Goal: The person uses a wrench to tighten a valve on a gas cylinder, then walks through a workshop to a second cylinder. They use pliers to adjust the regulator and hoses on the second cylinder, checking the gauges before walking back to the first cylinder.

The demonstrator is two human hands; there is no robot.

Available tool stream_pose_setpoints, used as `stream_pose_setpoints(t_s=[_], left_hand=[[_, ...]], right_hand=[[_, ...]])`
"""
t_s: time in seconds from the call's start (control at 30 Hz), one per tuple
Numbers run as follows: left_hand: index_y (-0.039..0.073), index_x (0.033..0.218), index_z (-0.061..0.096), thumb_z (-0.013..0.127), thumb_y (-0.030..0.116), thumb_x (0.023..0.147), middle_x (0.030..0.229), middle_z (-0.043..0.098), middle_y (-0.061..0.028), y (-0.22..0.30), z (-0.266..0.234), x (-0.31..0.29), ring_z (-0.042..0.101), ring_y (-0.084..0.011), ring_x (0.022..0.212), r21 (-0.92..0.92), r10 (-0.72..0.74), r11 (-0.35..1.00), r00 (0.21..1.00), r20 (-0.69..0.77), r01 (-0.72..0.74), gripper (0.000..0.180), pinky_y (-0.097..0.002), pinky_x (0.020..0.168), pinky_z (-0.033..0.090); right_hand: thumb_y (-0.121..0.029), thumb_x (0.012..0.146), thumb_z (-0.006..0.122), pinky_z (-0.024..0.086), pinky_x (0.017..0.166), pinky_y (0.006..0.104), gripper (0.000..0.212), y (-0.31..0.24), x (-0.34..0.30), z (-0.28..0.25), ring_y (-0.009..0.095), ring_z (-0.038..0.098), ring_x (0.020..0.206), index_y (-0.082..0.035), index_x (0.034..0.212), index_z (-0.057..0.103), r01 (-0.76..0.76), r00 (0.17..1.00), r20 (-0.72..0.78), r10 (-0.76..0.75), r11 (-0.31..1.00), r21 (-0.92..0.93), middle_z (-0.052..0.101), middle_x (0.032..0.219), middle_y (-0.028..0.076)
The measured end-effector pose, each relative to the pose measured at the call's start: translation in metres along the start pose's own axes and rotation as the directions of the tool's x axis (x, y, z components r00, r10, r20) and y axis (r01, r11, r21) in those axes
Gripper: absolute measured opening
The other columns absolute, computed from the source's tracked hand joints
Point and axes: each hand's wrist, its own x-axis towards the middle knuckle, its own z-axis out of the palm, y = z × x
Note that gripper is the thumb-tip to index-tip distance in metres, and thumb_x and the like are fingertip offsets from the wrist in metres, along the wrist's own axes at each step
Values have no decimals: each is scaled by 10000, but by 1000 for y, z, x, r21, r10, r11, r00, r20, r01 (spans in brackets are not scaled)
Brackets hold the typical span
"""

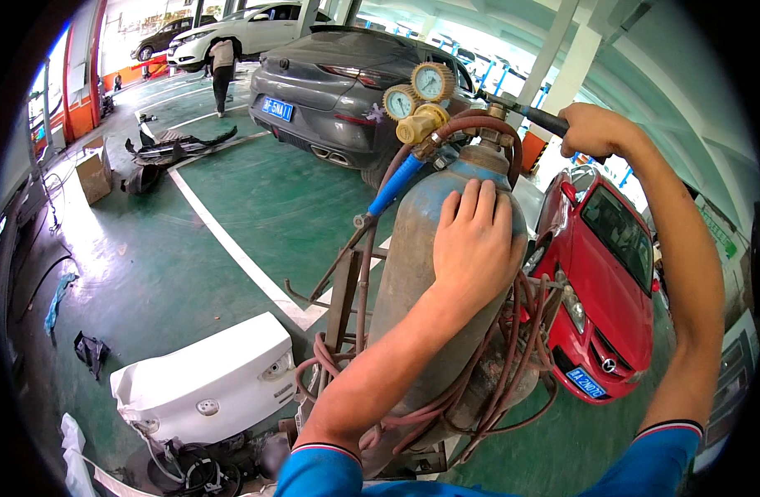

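Note:
My left hand (478,248) lies flat on the upper side of a worn grey-and-blue gas cylinder (409,273), fingers stretched out. Up at the right, my right hand (597,131) is closed around the black handle of a wrench (539,116). The wrench's far end reaches the valve on top of the cylinder, though I cannot make out exactly how it sits there. A brass regulator (421,124) with two round gauges is fixed at the valve. From it hangs a blue-sleeved fitting (396,186) with a reddish-brown hose.
Coiled hoses (504,373) wrap the cylinder and its metal cart (340,298). A white car trunk lid (206,377) lies at the lower left. A grey car (338,99) stands ahead, a red car (604,290) at right. A person (222,70) is beside a white car (239,33).

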Motion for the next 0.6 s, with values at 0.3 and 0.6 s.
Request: stream_pose_setpoints(t_s=[0.3, 0.6], left_hand=[[-1, 1110, 627, 722, 296, 754, 1168, 581, -146, -17, 37, 53, 495, -307, 1200, 99, 58, 993, 991, 117, -70, 473, -431, 957, 416], [12, 1105, 654, 712, 277, 754, 1174, 580, -141, -15, 40, 57, 493, -354, 1203, 96, 0, 995, 980, 200, -20, 443, -456, 935, 419]], right_hand=[[-82, 670, 693, 452, 521, 357, 274, 32, 24, 17, 169, 600, 625, 33, 903, 604, -4, 998, 63, -10, 976, 219, 609, 705, 99], [-162, 692, 579, 485, 744, 484, 284, 39, 26, 45, 405, 643, 849, -22, 930, 646, 75, 964, -253, -86, 996, -53, 672, 850, 217]])
